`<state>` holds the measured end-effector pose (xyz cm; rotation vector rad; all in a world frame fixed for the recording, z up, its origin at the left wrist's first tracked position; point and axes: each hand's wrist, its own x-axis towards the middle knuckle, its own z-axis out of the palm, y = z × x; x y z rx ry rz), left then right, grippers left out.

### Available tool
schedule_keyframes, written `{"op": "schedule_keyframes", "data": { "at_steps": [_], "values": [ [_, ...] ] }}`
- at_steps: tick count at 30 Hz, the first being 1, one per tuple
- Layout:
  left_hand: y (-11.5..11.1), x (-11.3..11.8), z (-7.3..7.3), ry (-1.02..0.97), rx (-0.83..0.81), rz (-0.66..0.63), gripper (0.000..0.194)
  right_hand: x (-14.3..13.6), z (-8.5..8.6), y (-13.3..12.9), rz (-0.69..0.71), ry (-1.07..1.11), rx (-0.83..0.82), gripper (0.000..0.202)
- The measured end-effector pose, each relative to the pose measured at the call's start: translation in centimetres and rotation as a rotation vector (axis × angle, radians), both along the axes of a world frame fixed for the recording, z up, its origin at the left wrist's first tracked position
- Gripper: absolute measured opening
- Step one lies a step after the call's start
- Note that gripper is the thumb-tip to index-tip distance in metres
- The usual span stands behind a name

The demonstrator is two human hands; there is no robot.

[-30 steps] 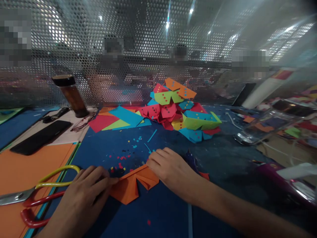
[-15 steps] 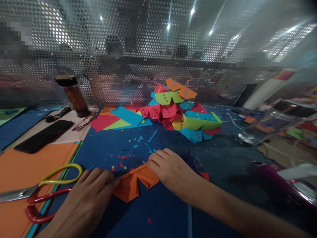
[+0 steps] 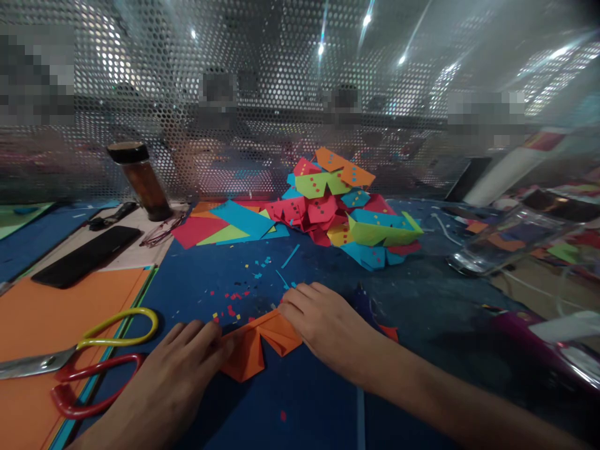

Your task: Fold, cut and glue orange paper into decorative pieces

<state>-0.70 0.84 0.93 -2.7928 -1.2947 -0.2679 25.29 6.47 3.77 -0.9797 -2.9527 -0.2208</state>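
Note:
A folded orange paper (image 3: 246,351) lies on the blue table surface between my two hands. At its left end, my left hand (image 3: 187,362) is closed, with the thumb along the paper's corner. Curled over the right end is my right hand (image 3: 323,325), its fingertips hidden behind the paper's upper edge. The paper has a notch in the middle and pleats on its right half. Beside my left wrist rest scissors (image 3: 47,362) with one yellow and one red handle loop. Tiny coloured paper bits (image 3: 232,306) are scattered just beyond the paper.
Folded coloured paper shapes with square dots (image 3: 323,206) are piled at the back, near a perforated metal screen (image 3: 262,125). Flat coloured sheets (image 3: 239,222) lie left of them. A dark bottle (image 3: 145,184), a phone (image 3: 87,256) and orange sheets (image 3: 28,312) are at left; a clear bottle (image 3: 501,237) lies right.
My left hand has shifted slightly right along the paper's left end, uncovering more of the red scissor handle. My right hand keeps its place on the paper.

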Motion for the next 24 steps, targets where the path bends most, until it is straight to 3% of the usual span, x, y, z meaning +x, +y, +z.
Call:
{"op": "schedule_keyframes", "data": {
  "at_steps": [11, 24],
  "values": [
    [0.7, 0.4, -0.1, 0.035, -0.014, 0.022, 0.050, 0.0, 0.0, -0.1, -0.005, 0.000, 0.006, 0.023],
    [3.0, 1.2, 0.8, 0.110, -0.092, -0.067, 0.055, 0.2, -0.2, -0.3, 0.003, 0.041, 0.025, 0.020]
  ]
}}
